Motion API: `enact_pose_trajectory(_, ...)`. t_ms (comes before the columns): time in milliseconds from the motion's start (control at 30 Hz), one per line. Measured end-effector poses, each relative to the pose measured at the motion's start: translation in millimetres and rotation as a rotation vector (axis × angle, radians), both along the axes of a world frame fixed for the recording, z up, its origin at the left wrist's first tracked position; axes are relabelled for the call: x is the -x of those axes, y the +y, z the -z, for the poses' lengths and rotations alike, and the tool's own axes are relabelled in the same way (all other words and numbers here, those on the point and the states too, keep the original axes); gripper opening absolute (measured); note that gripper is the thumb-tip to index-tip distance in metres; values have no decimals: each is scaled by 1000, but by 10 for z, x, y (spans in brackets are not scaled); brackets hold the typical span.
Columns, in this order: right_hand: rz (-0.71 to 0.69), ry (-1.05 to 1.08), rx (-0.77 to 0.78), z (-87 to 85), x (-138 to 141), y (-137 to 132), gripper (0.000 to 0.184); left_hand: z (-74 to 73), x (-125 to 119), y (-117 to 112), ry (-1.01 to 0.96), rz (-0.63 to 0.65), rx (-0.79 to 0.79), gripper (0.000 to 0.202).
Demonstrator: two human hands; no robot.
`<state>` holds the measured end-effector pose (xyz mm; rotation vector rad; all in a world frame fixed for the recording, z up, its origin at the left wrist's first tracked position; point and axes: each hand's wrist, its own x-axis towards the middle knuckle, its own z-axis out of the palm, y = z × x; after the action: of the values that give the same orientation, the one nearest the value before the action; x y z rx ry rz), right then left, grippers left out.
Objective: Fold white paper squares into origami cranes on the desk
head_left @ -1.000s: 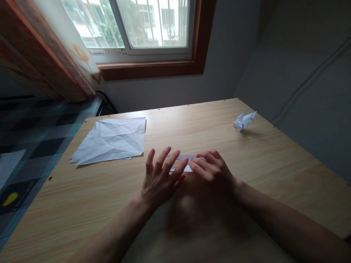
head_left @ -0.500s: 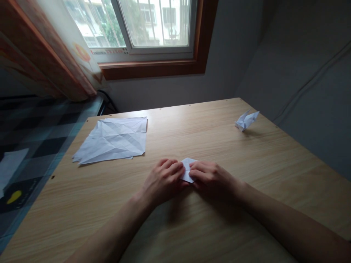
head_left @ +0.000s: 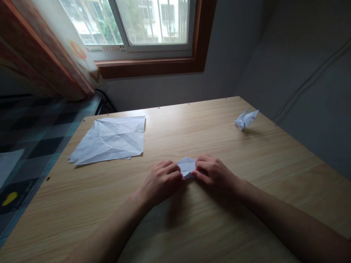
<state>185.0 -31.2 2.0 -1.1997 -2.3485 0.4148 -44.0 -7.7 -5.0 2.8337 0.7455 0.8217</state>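
Observation:
A small folded piece of white paper point(head_left: 187, 166) lies between my hands near the middle of the wooden table point(head_left: 164, 135). My left hand point(head_left: 163, 179) grips its left side, fingers curled over the edge. On the opposite side, my right hand point(head_left: 212, 171) pinches the paper between thumb and fingers. The near edge of the paper looks slightly raised, and creases run across its face. Both side corners are hidden under my fingers.
Creased white paper sheets point(head_left: 109, 140) are stacked at the table's left. A folded paper figure point(head_left: 245, 119) stands at the far right. A checkered cloth surface point(head_left: 35, 146) adjoins on the left; a window point(head_left: 153, 25) and curtain point(head_left: 41, 47) are beyond.
My fingers have drawn apart toward the paper's sides, uncovering more of its middle. The near edge now appears lifted. The view has shifted slightly.

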Motion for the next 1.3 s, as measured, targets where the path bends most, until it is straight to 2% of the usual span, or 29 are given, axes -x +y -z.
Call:
enact_pose_trajectory(100, 12, -63, 33, -6, 11, -8, 16, -10, -10, 15, 12, -29, 48, 22)
enact_pose_trajectory(267, 51, -161, 32, -13, 55, -23, 16, -28, -36, 3, 74, -107, 98, 16)
enact_pose_trajectory(367, 62, -155, 57, -28, 67, -25, 13, -17, -40, -14, 97, -140, 99, 7)
enact_pose_trajectory(467, 62, -70, 85, -25, 59, -24, 3, -4, -27, -25, 105, -122, 52, 18)
enact_pose_trajectory(667, 122, 130, 140, 22, 35, 12, 45, -11, 3, -34, 166, -27, -51, 30)
enact_pose_trajectory(767, 138, 106, 162, 17, 56, 27, 52, -23, 2, -52, 205, -27, -47, 34)
enact_pose_trajectory(1000, 156, 126, 190, 5, 68, 24, 32, -25, -25, -77, 134, -67, -92, 30)
enact_pose_trajectory(1100, 113, 115, 114, 28, 55, 10, 23, -21, -20, -70, 130, -60, -102, 29)
enact_pose_trajectory(1300, 32, -89, -65, 9, 59, -40, 19, -42, -11, -66, 205, -3, -75, 30)
